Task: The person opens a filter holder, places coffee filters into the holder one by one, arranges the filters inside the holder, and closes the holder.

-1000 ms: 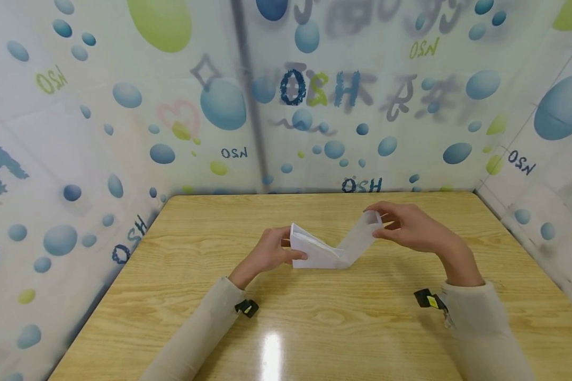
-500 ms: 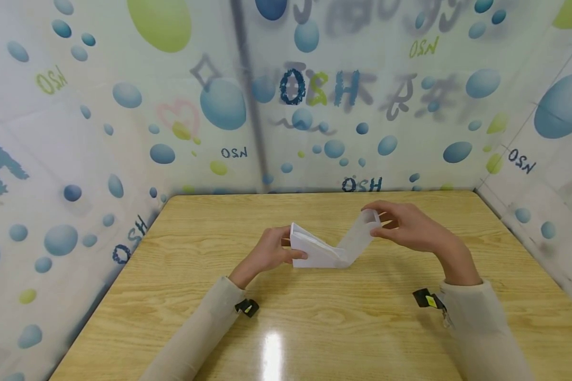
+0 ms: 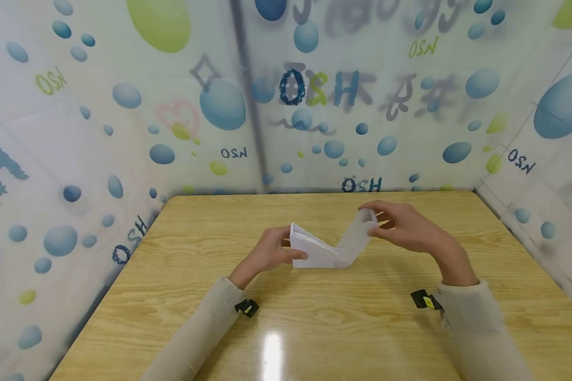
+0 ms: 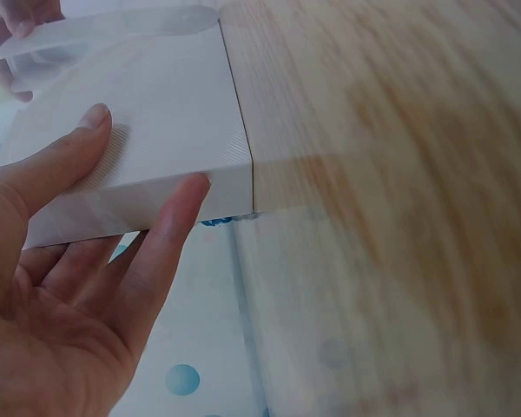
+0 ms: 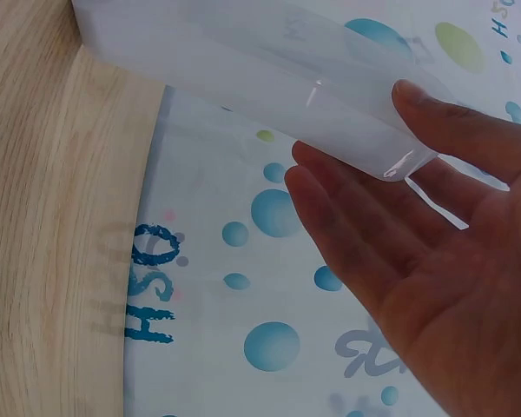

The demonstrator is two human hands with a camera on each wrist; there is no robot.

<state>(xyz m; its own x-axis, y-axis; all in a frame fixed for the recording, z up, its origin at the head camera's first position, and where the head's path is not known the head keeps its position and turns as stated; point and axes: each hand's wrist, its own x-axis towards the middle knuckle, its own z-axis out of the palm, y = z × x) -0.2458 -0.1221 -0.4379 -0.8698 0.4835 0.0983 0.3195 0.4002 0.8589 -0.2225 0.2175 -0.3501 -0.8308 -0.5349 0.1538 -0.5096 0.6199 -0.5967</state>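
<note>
A flat white box (image 3: 314, 257) stands on the table with a translucent lid (image 3: 355, 241) raised at its right end. Its open top shows thin white edges inside; what they are is too small to tell. My left hand (image 3: 273, 250) grips the box's left end, thumb on the near face. In the left wrist view the thumb lies on the box's ribbed white face (image 4: 169, 104) and a finger touches its narrow side. With my right hand (image 3: 407, 226) I pinch the free upper end of the lid. In the right wrist view the thumb presses the clear lid (image 5: 252, 82) from above, fingers beneath.
The box rests near the middle of a wooden table (image 3: 209, 227). Behind and at both sides hang white wall sheets (image 3: 276, 137) printed with blue and green bubbles. A small black device (image 3: 247, 308) sits on the left sleeve, another (image 3: 424, 299) on the right.
My right hand has shifted slightly to the left, bringing the lid's upper end with it, so the lid stands a little steeper. The left hand and the box have stayed put.
</note>
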